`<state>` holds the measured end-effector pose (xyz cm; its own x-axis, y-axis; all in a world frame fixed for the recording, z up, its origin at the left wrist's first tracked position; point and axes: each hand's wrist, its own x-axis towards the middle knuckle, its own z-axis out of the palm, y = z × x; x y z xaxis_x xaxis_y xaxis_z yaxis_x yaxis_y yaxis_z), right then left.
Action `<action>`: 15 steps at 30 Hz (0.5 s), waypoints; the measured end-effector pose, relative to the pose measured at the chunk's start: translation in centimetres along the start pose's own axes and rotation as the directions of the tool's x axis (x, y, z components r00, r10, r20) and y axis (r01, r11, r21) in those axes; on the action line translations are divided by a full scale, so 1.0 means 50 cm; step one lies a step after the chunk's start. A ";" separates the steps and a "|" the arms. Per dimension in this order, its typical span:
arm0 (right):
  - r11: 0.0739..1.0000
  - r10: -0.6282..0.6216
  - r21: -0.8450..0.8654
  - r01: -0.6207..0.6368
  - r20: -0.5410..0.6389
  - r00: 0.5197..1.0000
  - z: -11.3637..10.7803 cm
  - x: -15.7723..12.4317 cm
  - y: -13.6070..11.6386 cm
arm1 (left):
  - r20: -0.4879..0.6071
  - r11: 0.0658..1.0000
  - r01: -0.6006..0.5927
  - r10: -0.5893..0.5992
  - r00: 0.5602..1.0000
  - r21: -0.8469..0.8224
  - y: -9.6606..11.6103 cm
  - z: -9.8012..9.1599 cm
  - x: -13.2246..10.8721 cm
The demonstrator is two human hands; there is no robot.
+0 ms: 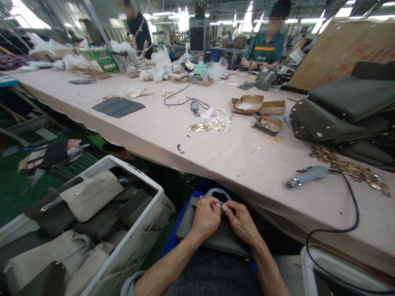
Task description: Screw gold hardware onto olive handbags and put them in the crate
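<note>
On my lap lies a dark grey-green bag (226,238), with a blue item under it and a clear-wrapped handle (218,192) arching behind my fingers. My left hand (207,216) is closed in a pinch at the bag's upper part. Right beside it, my right hand (240,218) pinches at the same spot, its fingertips nearly touching the left ones. A small dark piece shows between the fingertips, too small to name. Which hand grips it cannot be made out.
A white crate (154,187) of bags stands at the left. The table (210,160) holds a corded power screwdriver (308,176), gold metal parts (348,164), small boxes (268,124) and stacked dark bags (345,111). Two people are across the table.
</note>
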<state>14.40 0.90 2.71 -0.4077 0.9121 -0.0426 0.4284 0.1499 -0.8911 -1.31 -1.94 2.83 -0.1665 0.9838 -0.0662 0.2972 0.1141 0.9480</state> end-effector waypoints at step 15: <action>0.999 -0.025 0.046 0.025 0.002 1.000 -0.012 -0.010 -0.006 | 0.048 0.988 0.016 -0.009 0.999 -0.155 0.003 0.010 -0.007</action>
<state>14.98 0.64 3.27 -0.4201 0.9072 -0.0213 0.3804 0.1547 -0.9118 -0.73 -2.21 2.83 -0.1240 0.9882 -0.0897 0.1450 0.1075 0.9836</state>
